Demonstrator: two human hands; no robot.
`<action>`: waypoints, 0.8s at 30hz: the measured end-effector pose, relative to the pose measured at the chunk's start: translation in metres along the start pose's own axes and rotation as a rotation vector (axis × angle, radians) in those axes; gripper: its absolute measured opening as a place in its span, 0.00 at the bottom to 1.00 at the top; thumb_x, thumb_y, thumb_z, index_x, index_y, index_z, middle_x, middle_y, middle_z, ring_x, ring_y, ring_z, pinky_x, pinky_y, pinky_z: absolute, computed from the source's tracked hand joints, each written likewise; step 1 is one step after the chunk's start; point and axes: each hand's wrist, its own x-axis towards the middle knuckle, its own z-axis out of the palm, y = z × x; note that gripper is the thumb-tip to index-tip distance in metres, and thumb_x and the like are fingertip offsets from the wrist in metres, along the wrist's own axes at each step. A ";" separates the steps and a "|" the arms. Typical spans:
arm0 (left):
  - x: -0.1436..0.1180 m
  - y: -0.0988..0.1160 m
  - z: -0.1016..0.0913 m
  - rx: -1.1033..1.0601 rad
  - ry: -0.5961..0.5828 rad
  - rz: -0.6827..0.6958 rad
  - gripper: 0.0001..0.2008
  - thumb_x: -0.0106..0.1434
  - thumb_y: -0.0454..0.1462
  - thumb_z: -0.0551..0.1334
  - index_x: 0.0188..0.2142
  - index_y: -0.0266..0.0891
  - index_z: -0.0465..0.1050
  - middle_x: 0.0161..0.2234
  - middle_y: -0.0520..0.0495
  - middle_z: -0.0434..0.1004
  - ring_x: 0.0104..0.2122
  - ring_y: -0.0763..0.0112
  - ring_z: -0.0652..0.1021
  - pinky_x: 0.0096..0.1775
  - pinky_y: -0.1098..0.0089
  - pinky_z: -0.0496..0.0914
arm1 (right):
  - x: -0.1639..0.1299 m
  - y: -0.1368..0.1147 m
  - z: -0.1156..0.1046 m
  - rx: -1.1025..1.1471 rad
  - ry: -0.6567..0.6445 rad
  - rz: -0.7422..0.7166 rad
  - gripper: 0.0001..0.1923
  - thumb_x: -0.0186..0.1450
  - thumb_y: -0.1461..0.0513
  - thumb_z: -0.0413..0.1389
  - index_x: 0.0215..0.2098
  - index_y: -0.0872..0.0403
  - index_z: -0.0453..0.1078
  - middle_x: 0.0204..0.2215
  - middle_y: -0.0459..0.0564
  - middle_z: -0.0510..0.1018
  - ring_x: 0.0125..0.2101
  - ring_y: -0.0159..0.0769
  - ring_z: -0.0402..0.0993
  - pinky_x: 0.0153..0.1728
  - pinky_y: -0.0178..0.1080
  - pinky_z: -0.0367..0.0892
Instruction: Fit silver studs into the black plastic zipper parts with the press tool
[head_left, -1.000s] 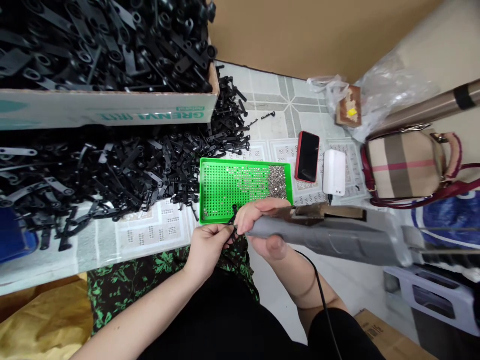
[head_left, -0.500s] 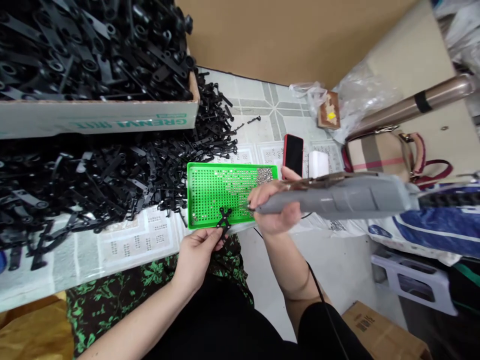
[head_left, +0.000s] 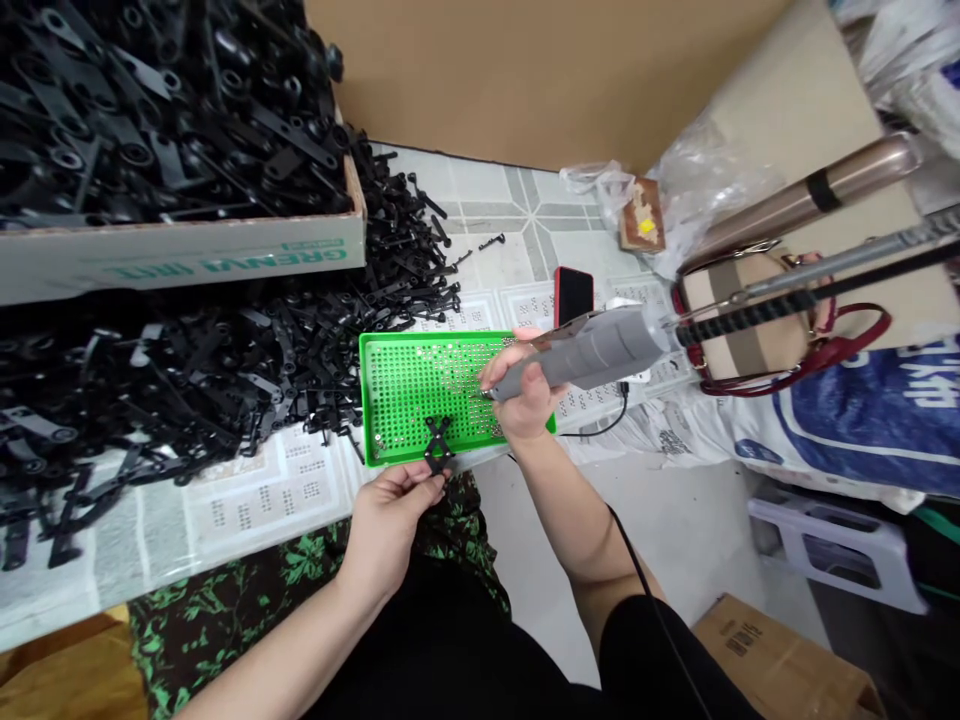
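Note:
Between its thumb and fingers, my left hand (head_left: pixel 388 515) pinches a black X-shaped plastic part (head_left: pixel 438 437) at the near edge of a green perforated tray (head_left: pixel 365 400). The part's arms reach over the tray. My right hand (head_left: pixel 529 405) is wrapped round a grey electric screwdriver (head_left: pixel 604 348), which lies almost level with its tip pointing left over the tray's right half. The tip is small and apart from the black part. Many small metal screws (head_left: pixel 466 372) sit in the tray's holes, and more are partly hidden behind my right hand.
A heap of black plastic parts (head_left: pixel 262 370) covers the table's left, below a carton (head_left: pixel 225 250) full of them. A red-edged phone (head_left: pixel 574 296), a brown block (head_left: pixel 643 215), a handbag (head_left: pixel 739 330) and a metallic flask (head_left: pixel 817 190) are on the right. A coiled cord (head_left: pixel 742 318) trails from the screwdriver.
The screwdriver has swung so its rear end is farther away and higher, showing its cord. My right hand moved slightly left and up. My left hand still pinches the black part. The view shifted slightly.

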 end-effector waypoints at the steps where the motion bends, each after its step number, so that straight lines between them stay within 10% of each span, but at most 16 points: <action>1: 0.000 0.001 0.000 -0.002 -0.003 -0.005 0.12 0.32 0.33 0.73 0.21 0.36 0.76 0.21 0.52 0.77 0.27 0.71 0.76 0.30 0.73 0.67 | 0.000 0.000 0.000 -0.015 0.005 -0.008 0.18 0.59 0.47 0.54 0.40 0.49 0.64 0.14 0.35 0.66 0.11 0.27 0.63 0.14 0.34 0.64; 24: 0.001 0.007 0.002 0.095 0.036 -0.046 0.12 0.33 0.38 0.72 0.18 0.35 0.74 0.17 0.52 0.75 0.20 0.72 0.75 0.25 0.72 0.68 | -0.005 0.000 -0.003 -0.047 -0.182 -0.013 0.18 0.59 0.48 0.57 0.43 0.48 0.65 0.18 0.37 0.69 0.15 0.28 0.66 0.18 0.35 0.66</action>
